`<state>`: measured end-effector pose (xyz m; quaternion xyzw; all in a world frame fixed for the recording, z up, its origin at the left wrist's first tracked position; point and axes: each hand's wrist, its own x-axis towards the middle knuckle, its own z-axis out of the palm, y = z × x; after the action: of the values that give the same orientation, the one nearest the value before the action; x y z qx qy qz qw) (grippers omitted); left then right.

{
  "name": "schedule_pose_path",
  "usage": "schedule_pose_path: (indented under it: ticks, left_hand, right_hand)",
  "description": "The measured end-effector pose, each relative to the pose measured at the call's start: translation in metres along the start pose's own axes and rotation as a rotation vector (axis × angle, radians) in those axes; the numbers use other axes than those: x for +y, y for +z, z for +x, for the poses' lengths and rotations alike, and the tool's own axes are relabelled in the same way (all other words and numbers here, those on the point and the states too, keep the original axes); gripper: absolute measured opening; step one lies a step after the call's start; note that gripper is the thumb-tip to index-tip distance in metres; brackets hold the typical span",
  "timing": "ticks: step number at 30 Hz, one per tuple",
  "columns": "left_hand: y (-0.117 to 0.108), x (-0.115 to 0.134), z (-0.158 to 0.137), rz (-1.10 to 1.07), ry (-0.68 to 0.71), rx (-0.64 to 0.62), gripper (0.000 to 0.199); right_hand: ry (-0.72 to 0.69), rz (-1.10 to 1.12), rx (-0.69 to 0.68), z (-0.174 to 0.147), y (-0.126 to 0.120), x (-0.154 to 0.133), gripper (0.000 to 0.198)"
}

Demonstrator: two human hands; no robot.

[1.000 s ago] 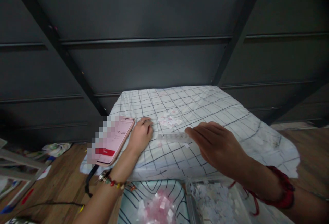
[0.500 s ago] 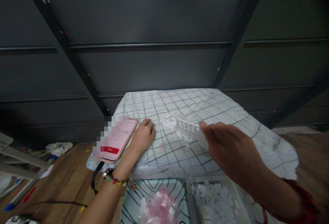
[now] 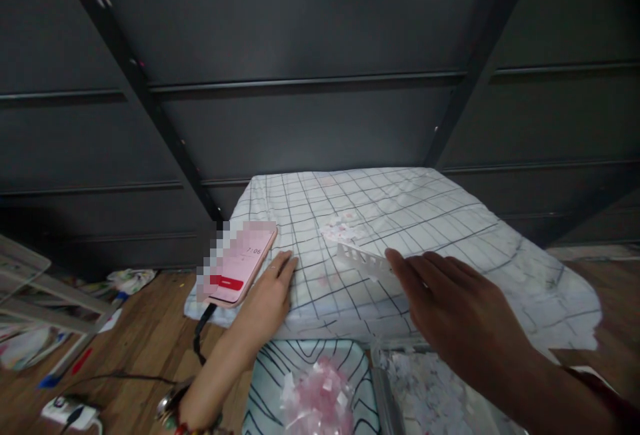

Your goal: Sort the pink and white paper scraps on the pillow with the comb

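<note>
In my right hand is a white plastic strip with a row of slots, gripped at its right end. The strip stands over the white checked cloth, just in front of a small loose pile of pale paper-like bits. My left hand lies flat on the cloth near its front edge, fingers stretched out and holding nothing. Close to its left is a pink-cased phone with a timer-like display, partly pixelated.
Below the front edge sit a patterned blue-green tray with pink and clear plastic bits and a clear bin of white scraps. A dark panelled wall stands behind. A power strip and cables lie on the wooden floor.
My left hand has drawn back toward the cloth's front edge. The slotted strip has shifted nearer me, from the pile's right side to its front. The view has turned slightly.
</note>
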<state>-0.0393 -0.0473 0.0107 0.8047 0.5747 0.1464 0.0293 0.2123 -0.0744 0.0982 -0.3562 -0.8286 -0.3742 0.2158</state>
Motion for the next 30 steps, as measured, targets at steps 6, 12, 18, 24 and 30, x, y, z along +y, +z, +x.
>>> schedule_pose_path:
  ticks: [6,12,18,24,30]
  left_hand:
    - [0.001,-0.003,-0.007,-0.079,-0.014,-0.004,0.063]
    - [-0.002,-0.003,-0.004,-0.095,-0.052,-0.031,0.067]
    - [-0.003,-0.005,-0.005,-0.107,-0.035,-0.014,0.070]
    - [0.000,-0.009,-0.003,-0.115,-0.046,0.006,0.073]
    - [0.002,-0.009,-0.003,-0.061,-0.009,0.033,0.056]
  right_hand:
    - [0.052,0.043,-0.010,0.002,-0.003,-0.024,0.038]
    - [-0.002,0.214,0.032,0.008,-0.008,-0.033,0.036]
    - [-0.101,0.384,0.056,0.001,-0.020,-0.032,0.036]
    - [-0.058,0.294,0.057,-0.002,-0.011,-0.005,0.027]
    - [0.082,0.161,0.003,0.006,0.021,0.031,0.020]
